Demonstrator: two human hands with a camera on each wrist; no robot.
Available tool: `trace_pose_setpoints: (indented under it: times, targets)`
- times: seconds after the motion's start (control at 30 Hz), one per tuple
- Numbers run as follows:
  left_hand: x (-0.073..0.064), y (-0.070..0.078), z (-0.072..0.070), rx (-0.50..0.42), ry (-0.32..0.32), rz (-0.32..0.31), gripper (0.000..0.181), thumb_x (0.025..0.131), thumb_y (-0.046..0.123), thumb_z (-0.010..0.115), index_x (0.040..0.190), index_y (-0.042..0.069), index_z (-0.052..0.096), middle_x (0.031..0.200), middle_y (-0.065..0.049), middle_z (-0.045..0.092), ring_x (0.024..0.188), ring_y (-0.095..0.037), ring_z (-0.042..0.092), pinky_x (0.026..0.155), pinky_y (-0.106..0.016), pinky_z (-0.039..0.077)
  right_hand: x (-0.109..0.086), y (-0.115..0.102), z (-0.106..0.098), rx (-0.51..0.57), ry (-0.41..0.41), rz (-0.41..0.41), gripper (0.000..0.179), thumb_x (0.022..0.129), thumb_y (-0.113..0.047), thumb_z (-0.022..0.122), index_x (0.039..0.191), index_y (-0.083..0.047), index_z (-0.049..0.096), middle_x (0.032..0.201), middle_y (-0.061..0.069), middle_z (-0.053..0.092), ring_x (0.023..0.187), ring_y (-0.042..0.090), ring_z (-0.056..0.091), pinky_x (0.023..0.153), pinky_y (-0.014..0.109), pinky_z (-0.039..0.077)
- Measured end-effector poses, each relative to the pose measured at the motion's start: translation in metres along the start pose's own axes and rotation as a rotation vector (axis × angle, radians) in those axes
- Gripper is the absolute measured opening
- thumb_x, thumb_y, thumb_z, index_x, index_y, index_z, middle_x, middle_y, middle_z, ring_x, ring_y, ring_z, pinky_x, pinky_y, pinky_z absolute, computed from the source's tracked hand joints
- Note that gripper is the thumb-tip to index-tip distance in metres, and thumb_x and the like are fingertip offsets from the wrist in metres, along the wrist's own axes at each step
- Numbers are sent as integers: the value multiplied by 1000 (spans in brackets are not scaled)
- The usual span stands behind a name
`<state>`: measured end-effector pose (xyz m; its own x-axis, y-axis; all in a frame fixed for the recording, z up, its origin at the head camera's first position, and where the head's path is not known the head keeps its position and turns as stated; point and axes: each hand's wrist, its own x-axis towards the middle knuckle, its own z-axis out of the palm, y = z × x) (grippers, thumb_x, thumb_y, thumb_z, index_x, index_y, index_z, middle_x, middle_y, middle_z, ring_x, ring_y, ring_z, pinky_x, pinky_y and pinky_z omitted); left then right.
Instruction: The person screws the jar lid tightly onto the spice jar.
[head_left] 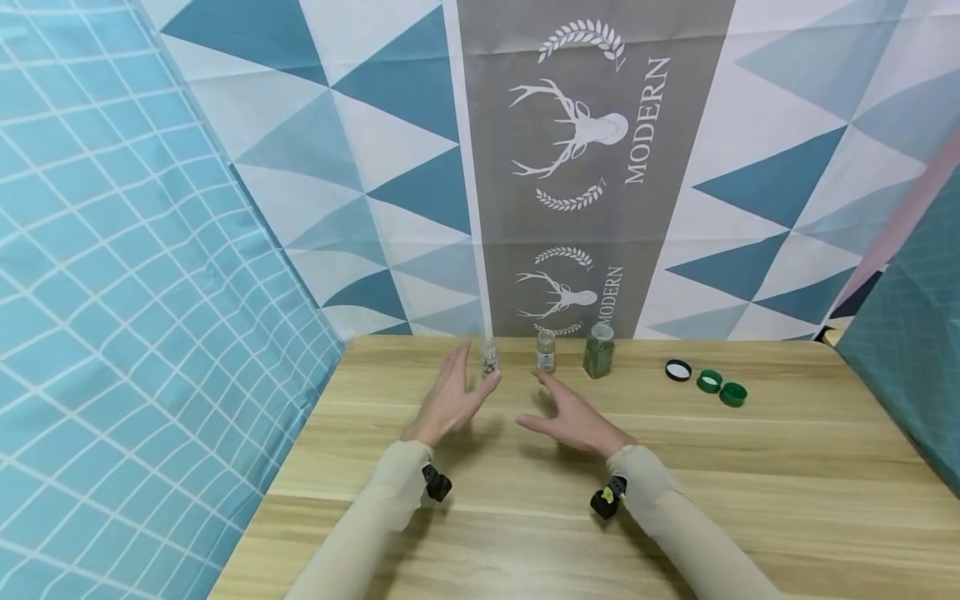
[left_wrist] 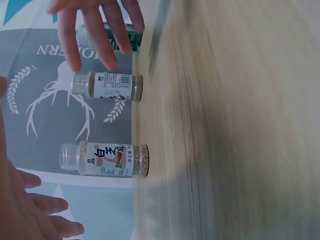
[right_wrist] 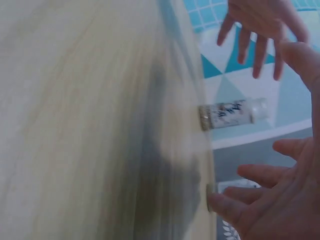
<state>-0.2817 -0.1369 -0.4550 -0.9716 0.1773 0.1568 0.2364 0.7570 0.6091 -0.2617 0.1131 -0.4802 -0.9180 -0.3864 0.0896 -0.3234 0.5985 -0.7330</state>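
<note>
Three uncapped glass jars stand upright in a row near the table's back edge. The leftmost, a labelled jar of pale sesame seeds (head_left: 490, 358) (left_wrist: 110, 160) (right_wrist: 230, 114), is closest to my left hand (head_left: 450, 396), whose fingers are spread and hold nothing. A second small labelled jar (head_left: 545, 354) (left_wrist: 112, 86) stands in the middle, just beyond the fingertips of my right hand (head_left: 573, 417); the right fingers are also extended and grip nothing. To its right is a wider jar of green flakes (head_left: 598, 357), partly hidden by right-hand fingers in the left wrist view.
On the right of the wooden table (head_left: 525, 533) lie a black cap (head_left: 678, 371) and two green caps (head_left: 708, 382), the green ones side by side. A patterned cloth (head_left: 570, 167) hangs behind the jars, and a blue checked cloth (head_left: 135, 292) is at the left.
</note>
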Motion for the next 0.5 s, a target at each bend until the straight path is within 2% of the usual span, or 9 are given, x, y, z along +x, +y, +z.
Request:
trace_pose_setpoints:
  times: [0.17, 0.5]
  targets:
    - [7, 0, 2, -12, 3, 0, 98, 95, 77, 47, 166, 18, 15, 172, -10, 20, 156, -35, 24, 124, -62, 25, 15, 0, 8, 19, -17, 13, 94, 93, -55, 71, 165, -19, 23, 167, 12, 34, 151, 36, 36, 123, 59, 30]
    - [16, -8, 10, -27, -20, -25, 93, 98, 72, 45, 166, 14, 18, 171, -13, 23, 155, -36, 27, 123, -62, 28, 41, -1, 21, 36, -30, 13, 91, 95, -48, 70, 162, -6, 26, 159, 21, 44, 146, 40, 43, 120, 57, 37]
